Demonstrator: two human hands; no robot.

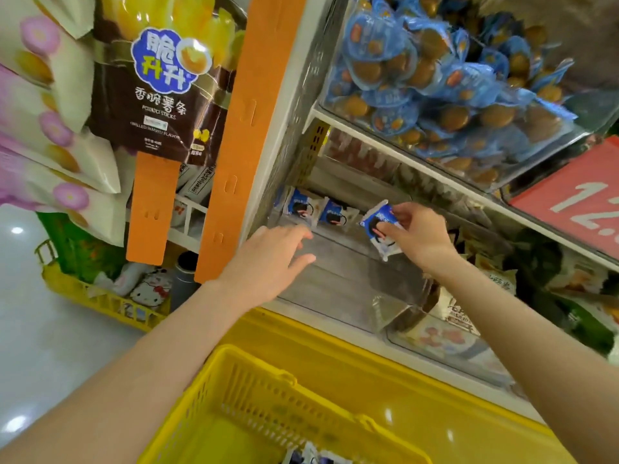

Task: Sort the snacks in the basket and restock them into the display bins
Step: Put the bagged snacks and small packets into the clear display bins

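Nearest you, the yellow basket (234,380) holds a few blue-and-white packets (311,457) at its near edge. Your left hand (268,259) hovers released, fingers straight, over the left side of the clear bin (335,289). Your right hand (418,236) pinches a snack packet (376,226) above the bin's back edge. Risk: a light pinch on one side may let it slip and land flat, or your left fingers may topple the two standing packets (315,209) in the back-left corner. The held packet looks small, glossy and crinkled, blue and white with a dark motif.
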